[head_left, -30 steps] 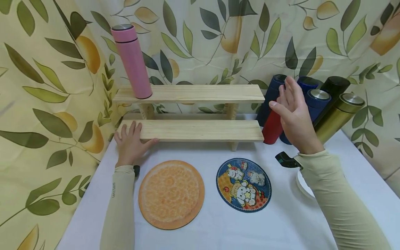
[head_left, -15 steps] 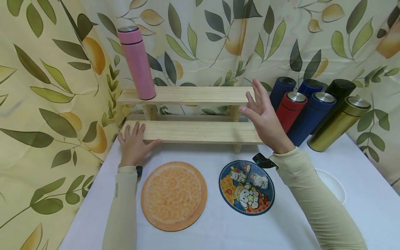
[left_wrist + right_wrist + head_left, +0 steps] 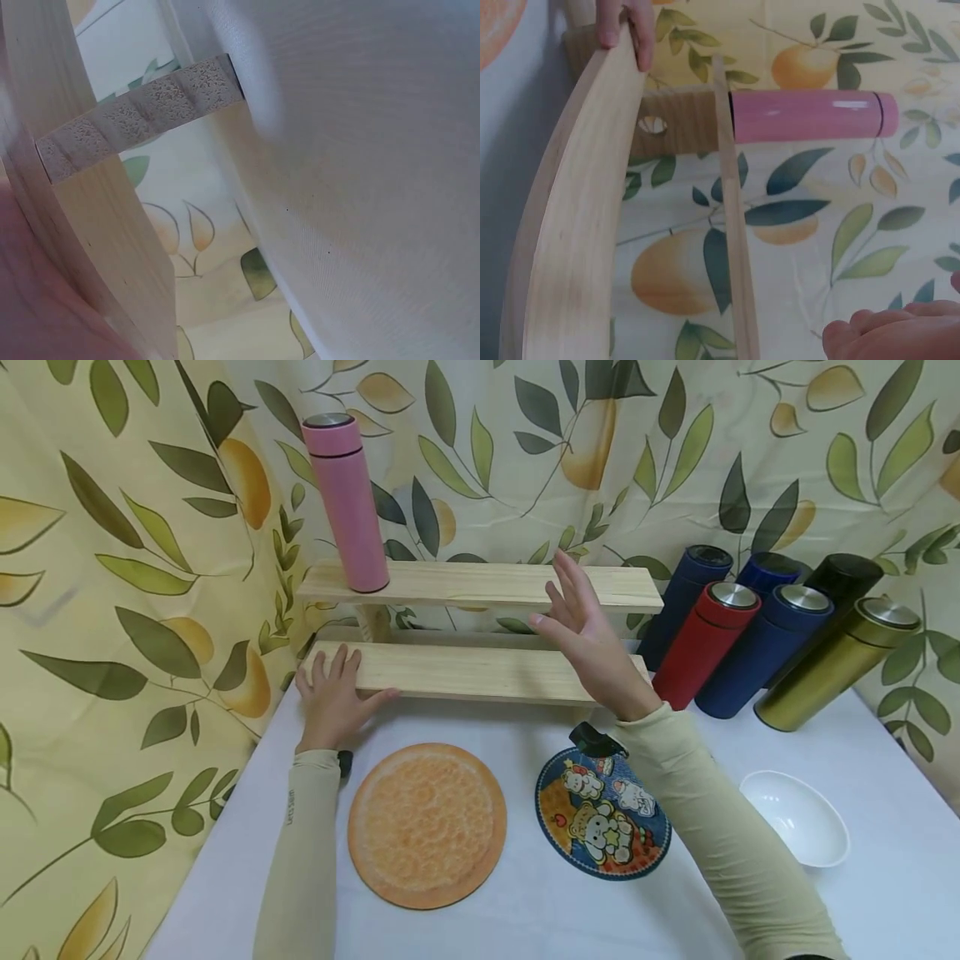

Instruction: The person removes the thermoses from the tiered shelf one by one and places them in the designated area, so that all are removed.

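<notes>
A two-tier wooden shelf [image 3: 465, 670] stands at the back of the table. My left hand [image 3: 330, 706] grips the left end of its lower board, fingers over the top and thumb along the front edge. In the right wrist view, the fingertips [image 3: 643, 45] wrap that board's end. My right hand [image 3: 596, 647] is raised before the shelf's right half, holding nothing, its fingers extended. A pink thermos flask [image 3: 348, 510] stands upright on the upper board's left end. The left wrist view shows the shelf's side support [image 3: 142, 116] close up.
Several flasks are grouped right of the shelf, among them a red one [image 3: 705, 647], a blue one [image 3: 765, 652] and a gold one [image 3: 836, 664]. Nearer lie a round orange-brown mat [image 3: 427, 827], a cartoon-printed mat [image 3: 600, 827] and a white bowl [image 3: 798, 818].
The right hand has moved left, away from the flasks to in front of the shelf, bringing the white bowl into fuller view. My left hand keeps its place on the lower board.
</notes>
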Demonstrator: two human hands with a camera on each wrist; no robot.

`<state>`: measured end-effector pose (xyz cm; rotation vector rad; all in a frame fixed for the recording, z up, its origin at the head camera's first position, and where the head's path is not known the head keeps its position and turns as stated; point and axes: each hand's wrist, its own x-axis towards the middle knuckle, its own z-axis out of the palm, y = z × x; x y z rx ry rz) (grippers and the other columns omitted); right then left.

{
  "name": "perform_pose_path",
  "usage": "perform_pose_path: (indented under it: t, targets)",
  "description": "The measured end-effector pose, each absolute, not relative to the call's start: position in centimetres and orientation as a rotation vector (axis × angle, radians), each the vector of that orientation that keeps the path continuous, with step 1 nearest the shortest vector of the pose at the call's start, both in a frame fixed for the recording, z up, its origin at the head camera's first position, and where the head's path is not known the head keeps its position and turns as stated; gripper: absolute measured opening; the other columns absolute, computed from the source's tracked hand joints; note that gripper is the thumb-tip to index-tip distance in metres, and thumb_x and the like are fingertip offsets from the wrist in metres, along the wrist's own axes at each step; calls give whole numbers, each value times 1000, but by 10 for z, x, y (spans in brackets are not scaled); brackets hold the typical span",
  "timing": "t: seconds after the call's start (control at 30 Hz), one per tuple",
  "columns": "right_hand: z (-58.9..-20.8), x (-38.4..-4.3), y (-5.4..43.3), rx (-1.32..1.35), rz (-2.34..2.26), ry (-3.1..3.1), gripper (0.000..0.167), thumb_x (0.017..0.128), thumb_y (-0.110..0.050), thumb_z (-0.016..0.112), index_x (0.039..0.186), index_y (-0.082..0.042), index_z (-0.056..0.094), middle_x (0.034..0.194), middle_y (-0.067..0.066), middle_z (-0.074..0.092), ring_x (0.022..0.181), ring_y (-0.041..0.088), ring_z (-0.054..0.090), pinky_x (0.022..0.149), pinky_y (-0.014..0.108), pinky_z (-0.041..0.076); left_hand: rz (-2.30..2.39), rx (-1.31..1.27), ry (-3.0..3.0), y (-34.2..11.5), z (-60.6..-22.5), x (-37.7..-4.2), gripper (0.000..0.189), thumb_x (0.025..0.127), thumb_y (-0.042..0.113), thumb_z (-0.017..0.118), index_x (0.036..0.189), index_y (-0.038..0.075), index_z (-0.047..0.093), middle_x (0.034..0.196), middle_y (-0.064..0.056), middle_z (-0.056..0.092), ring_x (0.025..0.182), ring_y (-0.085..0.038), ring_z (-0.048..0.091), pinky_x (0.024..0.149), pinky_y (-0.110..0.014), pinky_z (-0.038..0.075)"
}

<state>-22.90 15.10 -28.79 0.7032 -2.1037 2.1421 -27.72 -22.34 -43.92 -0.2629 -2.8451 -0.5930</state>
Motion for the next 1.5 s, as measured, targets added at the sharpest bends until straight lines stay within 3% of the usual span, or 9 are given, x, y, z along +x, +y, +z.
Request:
perform_pose_path:
  t: [0.23,0.6,0.93,1.17,1.5]
  targets:
    - [-287,-243,123,734,2185,-2096,86,104,-5,62,174,-18,13,180,1,5,163,21,11,130,46,12,-558,-248,-2856,-224,-438,-276,111,91,79,64,165,1,36,174,-22,23,158,-53,10,120,-74,-4]
    - [-280,-263,79,624,2219,-2125,89,100,-16,71,172,-20,19,178,-1,14,163,30,14,128,48,23,-548,-248,-2855,-224,-441,-278,117,88,89,55,166,4,37,175,-20,24,159,-51,10,121,-73,-4]
    - [-281,-284,37,549,2278,-2111,90,100,-20,73,173,-24,20,177,-1,18,161,35,18,125,48,29,-574,-239,-2839,-222,-442,-275,109,90,76,68,165,3,39,174,-20,25,159,-51,10,121,-72,-7]
    - [-285,-294,11,456,2280,-2116,91,100,-25,75,173,-22,20,177,5,18,160,42,16,124,52,30,-553,-240,-2851,-219,-444,-277,109,90,76,68,165,3,39,174,-20,27,159,-51,11,120,-74,-3]
    - [-269,-315,-27,451,2209,-2224,97,98,-40,76,173,-24,17,177,-2,18,159,31,23,122,49,34,-521,-240,-2817,-222,-441,-277,107,89,76,68,163,3,43,172,-19,31,157,-50,16,120,-73,-1]
